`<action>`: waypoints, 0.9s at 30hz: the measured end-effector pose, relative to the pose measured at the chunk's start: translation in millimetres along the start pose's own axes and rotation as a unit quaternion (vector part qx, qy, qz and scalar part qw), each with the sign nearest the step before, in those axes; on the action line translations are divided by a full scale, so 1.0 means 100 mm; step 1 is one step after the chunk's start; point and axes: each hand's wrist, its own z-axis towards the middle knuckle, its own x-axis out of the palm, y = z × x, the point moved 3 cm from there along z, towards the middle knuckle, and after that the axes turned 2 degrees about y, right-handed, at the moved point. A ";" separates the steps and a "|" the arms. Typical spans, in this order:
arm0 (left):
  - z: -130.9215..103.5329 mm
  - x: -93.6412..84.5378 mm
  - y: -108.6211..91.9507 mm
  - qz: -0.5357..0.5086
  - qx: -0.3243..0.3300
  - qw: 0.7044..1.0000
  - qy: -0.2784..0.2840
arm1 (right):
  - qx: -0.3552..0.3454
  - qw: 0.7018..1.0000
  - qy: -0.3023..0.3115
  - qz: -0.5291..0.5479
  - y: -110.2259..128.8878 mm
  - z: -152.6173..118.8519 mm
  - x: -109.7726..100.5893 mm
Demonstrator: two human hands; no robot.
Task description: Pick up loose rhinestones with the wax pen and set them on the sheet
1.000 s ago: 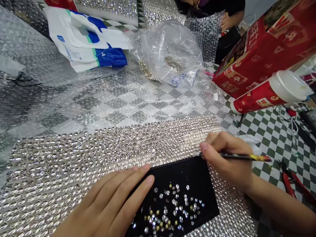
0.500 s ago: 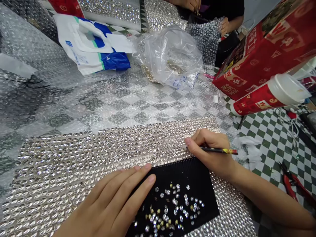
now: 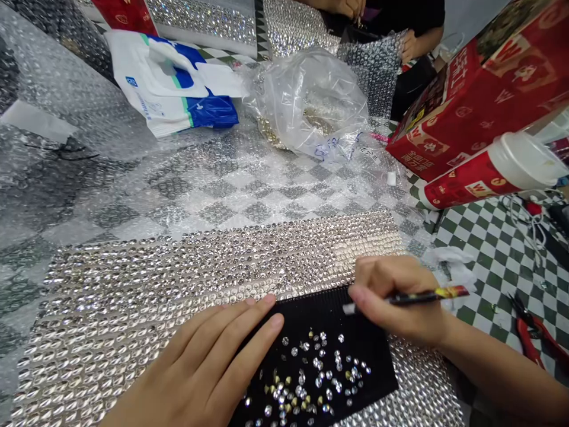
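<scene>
A dark pencil (image 3: 429, 296) with a pale tip and a red and yellow end is pinched in my right hand (image 3: 391, 296). Its tip hovers at or just above the upper part of a black mat (image 3: 373, 350); contact cannot be made out. Loose clear and gold-backed rhinestones (image 3: 302, 394) lie scattered over the mat. Flat and with fingers stretched, my left hand (image 3: 204, 362) rests on the mat's left edge and on a wide sheet (image 3: 106, 344) covered in rows of rhinestones. Near my right hand, some rows of that sheet show paler settings.
Bubble wrap (image 3: 186, 190) covers the checkered table. Beyond lie a wipes pack (image 3: 173, 89) and a clear plastic bag (image 3: 311, 101). At right are a red box (image 3: 471, 112), a red cup (image 3: 480, 178) and red-handled pliers (image 3: 528, 332). Another person's hand (image 3: 411, 46) shows at the back.
My right hand has moved right and down with the pencil, from the rhinestone rows to over the black mat, uncovering paler rows. My left hand stays in place.
</scene>
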 end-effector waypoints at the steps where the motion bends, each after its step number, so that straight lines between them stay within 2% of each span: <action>1: 0.00 0.00 0.00 -0.002 0.000 1.000 -0.002 | -0.009 0.998 0.055 0.026 0.02 -0.01 0.02; 3: 0.00 -0.01 -0.01 -0.003 -0.004 1.000 -0.005 | -0.025 0.987 0.143 0.063 0.05 -0.03 0.06; 4: 0.00 -0.01 -0.01 -0.001 -0.005 1.000 -0.007 | -0.025 0.983 0.165 0.075 0.06 -0.03 0.06; 7: 0.00 -0.01 -0.01 -0.003 -0.007 1.000 0.002 | -0.021 0.982 0.176 0.065 0.04 -0.03 0.06; 12: 0.01 -0.01 0.00 -0.016 0.001 1.000 0.001 | -0.056 0.980 0.192 0.019 0.05 -0.03 0.08; 15: 0.02 0.00 0.01 -0.018 0.002 1.000 0.001 | -0.026 0.990 0.127 0.056 0.05 -0.02 0.06; 17: 0.02 0.01 0.01 -0.015 0.003 1.000 -0.003 | 0.001 0.998 0.032 0.055 0.02 0.00 0.02; 20: 0.01 0.02 0.01 -0.003 0.007 1.000 -0.001 | 0.046 0.995 -0.093 -0.004 -0.04 0.04 -0.03; 22: 0.00 0.02 0.00 0.002 0.007 1.000 0.001 | 0.069 0.989 -0.120 -0.042 -0.09 0.06 -0.03; 27: -0.01 0.01 0.00 0.001 0.000 1.000 -0.004 | 0.088 0.987 -0.096 -0.098 -0.14 0.07 0.00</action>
